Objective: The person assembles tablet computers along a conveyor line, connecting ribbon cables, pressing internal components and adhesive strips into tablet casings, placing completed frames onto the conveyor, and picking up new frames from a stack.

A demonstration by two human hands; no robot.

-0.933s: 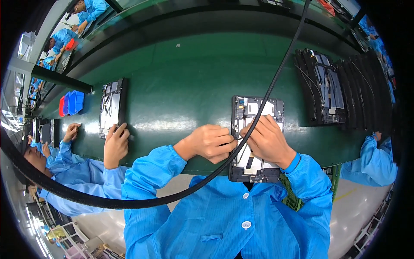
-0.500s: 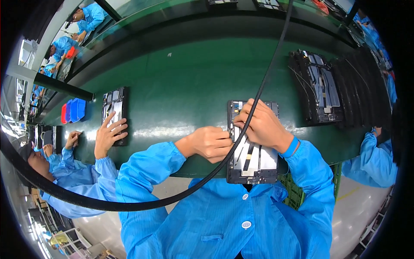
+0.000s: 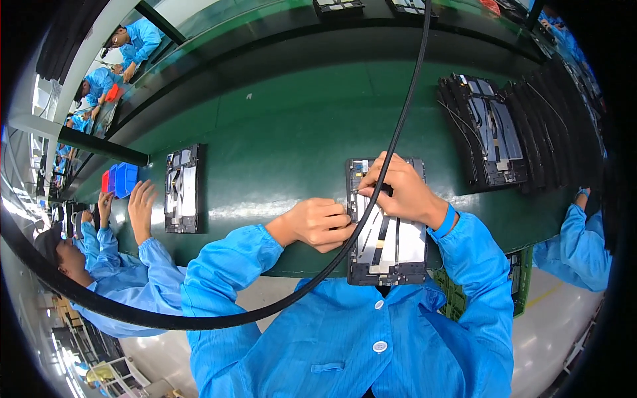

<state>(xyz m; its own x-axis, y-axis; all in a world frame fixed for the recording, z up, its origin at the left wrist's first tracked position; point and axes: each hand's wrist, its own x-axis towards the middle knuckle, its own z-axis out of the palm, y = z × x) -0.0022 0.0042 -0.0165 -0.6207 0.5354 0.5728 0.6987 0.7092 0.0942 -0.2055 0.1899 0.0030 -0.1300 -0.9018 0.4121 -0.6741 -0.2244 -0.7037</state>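
Observation:
An opened tablet (image 3: 406, 242) with its inner parts exposed lies upright before me, overhanging the bench's near edge. My right hand (image 3: 401, 192) is over its upper half, thumb and forefinger pinched together close to its left side; whatever they hold is too small to make out. At the tablet's left edge is my left hand (image 3: 320, 224), its fingers curled and their tips against that edge; anything inside them is hidden. A blue band (image 3: 448, 222) circles my right wrist. A black cable (image 3: 405, 113) crosses the view in front of the tablet and partly covers my right hand.
The green bench (image 3: 279, 132) carries another opened tablet (image 3: 182, 192) at left, near a person (image 3: 142, 212) in blue. Blue bins (image 3: 124, 179) stand beyond that person's hands. At right is a row of tablets (image 3: 494, 132) with black sheets; below it sits a green crate (image 3: 524, 282).
The person at left has lifted a hand off the other tablet and moved it left. My hands keep nearly the same place at my tablet. The whole view has shifted slightly.

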